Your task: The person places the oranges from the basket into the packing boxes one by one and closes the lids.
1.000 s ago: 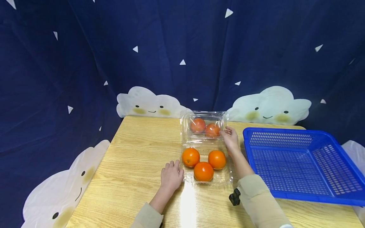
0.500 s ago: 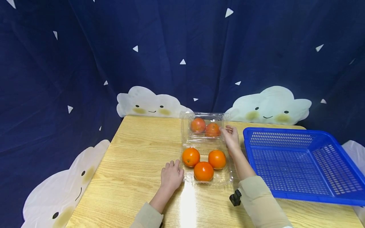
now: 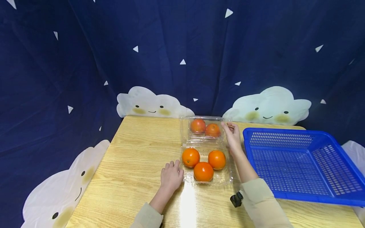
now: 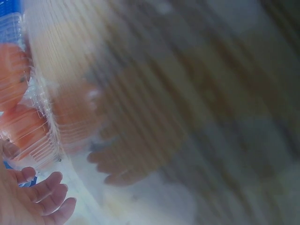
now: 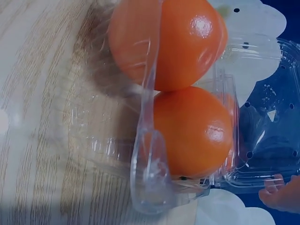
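An open clear plastic clamshell box (image 3: 225, 179) lies on the table with three oranges (image 3: 203, 171) in its base. Its lid (image 3: 186, 141) tilts up at the back, hinged to the base. Two redder round fruits (image 3: 198, 125) show through the lid. My right hand (image 3: 232, 139) pinches the lid's right edge between thumb and fingers; its fingertips also appear at the lower right in the right wrist view. Palm down, my left hand (image 3: 172, 175) rests on the table with relaxed fingers, its tips right at the base's left edge. The left wrist view is mostly blurred.
A blue plastic basket (image 3: 291, 199) stands to the right, close to my right forearm. The wooden table (image 3: 137, 158) ends at the back against a dark blue curtain (image 3: 159, 57) printed with clouds and triangles.
The lid's far edge has tilted up and toward me, and my right hand has moved slightly up and right with it. The left hand and the three oranges have stayed in place.
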`<action>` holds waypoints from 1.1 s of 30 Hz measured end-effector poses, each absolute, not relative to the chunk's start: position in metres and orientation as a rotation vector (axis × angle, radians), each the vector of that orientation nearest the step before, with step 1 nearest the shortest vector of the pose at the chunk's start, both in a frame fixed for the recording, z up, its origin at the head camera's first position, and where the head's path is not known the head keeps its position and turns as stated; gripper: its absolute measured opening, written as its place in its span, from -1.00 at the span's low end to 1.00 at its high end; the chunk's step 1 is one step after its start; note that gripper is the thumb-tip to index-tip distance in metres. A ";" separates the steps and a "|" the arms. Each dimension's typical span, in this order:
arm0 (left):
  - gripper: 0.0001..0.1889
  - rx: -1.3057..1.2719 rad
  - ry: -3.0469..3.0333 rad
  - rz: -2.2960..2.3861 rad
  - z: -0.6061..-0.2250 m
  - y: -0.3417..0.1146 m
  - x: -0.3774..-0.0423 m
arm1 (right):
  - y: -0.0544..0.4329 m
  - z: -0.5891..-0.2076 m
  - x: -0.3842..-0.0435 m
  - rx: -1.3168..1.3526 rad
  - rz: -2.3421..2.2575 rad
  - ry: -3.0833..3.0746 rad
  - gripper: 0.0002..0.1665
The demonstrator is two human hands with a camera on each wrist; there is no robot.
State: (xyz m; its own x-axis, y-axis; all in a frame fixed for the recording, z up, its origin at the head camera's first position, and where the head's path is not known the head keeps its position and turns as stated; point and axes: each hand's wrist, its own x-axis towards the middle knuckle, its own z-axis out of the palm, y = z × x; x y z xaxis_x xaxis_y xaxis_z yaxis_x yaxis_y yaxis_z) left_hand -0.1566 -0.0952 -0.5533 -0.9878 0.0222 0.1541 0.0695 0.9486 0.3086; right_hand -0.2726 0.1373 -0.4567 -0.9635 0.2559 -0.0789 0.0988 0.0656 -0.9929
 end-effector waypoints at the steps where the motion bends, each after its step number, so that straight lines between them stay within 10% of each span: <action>1: -0.74 -0.070 -2.956 -0.477 -0.553 -0.095 -0.156 | 0.137 -0.456 -0.271 -0.372 2.037 -2.196 -0.28; 33: -0.76 -0.062 -2.986 -0.462 -0.553 -0.096 -0.157 | 0.129 -0.445 -0.233 -0.317 1.961 -2.044 -0.66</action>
